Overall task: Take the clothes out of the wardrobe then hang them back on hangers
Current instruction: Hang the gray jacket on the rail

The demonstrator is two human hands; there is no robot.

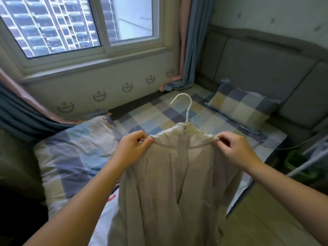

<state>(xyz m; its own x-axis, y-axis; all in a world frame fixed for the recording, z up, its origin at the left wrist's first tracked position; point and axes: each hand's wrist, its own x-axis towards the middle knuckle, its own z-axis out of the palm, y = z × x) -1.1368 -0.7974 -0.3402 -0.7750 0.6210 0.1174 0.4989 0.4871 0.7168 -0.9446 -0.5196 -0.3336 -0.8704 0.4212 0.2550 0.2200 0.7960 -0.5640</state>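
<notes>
Head view: beige garment [168, 183] on white hanger [186, 107], held above the near edge of the bed [150, 114]. Hook points up and away from the person, tip curling left. Shoulder line runs left to right between the hands; the cloth's long axis drops from the hanger toward the camera. Left hand [134, 148] pinches the left shoulder edge, right hand [236, 150] pinches the right one. Checked pillow [243, 109] lies beyond, against the headboard. Green bin-like thing [298, 166] on the floor at right; contents unreadable.
</notes>
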